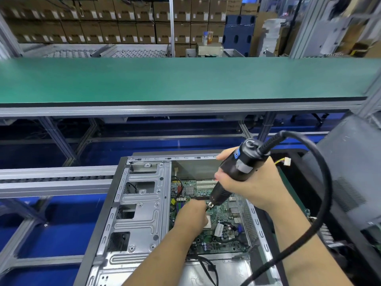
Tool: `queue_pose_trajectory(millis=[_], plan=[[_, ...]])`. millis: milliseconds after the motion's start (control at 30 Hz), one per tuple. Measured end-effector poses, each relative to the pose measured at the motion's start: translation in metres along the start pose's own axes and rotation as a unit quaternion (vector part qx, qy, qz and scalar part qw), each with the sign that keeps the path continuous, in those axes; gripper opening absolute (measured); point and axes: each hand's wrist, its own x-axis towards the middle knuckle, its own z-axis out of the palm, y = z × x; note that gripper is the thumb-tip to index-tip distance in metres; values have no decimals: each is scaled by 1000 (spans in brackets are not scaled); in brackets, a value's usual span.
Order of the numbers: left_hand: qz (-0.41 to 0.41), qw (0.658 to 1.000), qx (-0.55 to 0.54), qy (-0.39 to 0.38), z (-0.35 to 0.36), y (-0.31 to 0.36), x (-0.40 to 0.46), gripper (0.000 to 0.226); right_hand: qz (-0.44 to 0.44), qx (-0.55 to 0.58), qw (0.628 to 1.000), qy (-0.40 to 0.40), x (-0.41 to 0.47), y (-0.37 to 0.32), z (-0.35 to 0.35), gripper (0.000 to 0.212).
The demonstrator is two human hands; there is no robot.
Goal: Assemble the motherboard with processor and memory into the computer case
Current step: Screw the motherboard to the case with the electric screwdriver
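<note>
The motherboard lies flat in the open computer case toward its right wall, so the right hand grips the electric screwdriver tilted down while the left hand, fingertips apparently pinched, steadies its bit.

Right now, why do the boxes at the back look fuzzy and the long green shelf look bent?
In the head view the cardboard boxes are smeared, probably by camera motion. The wide-angle lens bows the green shelf at its edges. Near the middle the picture is sharper: the electric screwdriver in the right hand, the left hand, and the motherboard.
</note>
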Motion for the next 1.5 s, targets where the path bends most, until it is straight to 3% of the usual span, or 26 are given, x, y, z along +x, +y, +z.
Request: queue_pose_trajectory(millis=[100,367,700,800,867,1000,1133,1367,1500], plan=[[7,1000,-4,-13,1,2,-2,6,4,22,997,-75,1,0,2,22],[23,999,31,-6,2,5,1,14,21,-5,997,-72,3,-5,-9,21],[41,997,-15,70,3,-2,18,14,-12,-63,996,63,14,2,-12,20],[22,984,-157,85,-4,-8,28,40,-2,-111,987,119,33,9,-20,40],[37,970,-224,85,-13,-10,34,41,7,-124,982,145,47,15,-25,47],[84,957,-254,113,-28,-8,47,34,9,-138,976,168,69,32,-31,31],[122,941,-301,93,-33,5,61,48,17,-152,971,186,79,46,-25,30],[133,942,-291,102,-34,32,95,15,32,-183,967,173,85,66,-18,25],[136,947,-278,89,-40,32,100,16,45,-195,962,184,85,72,-19,22]])
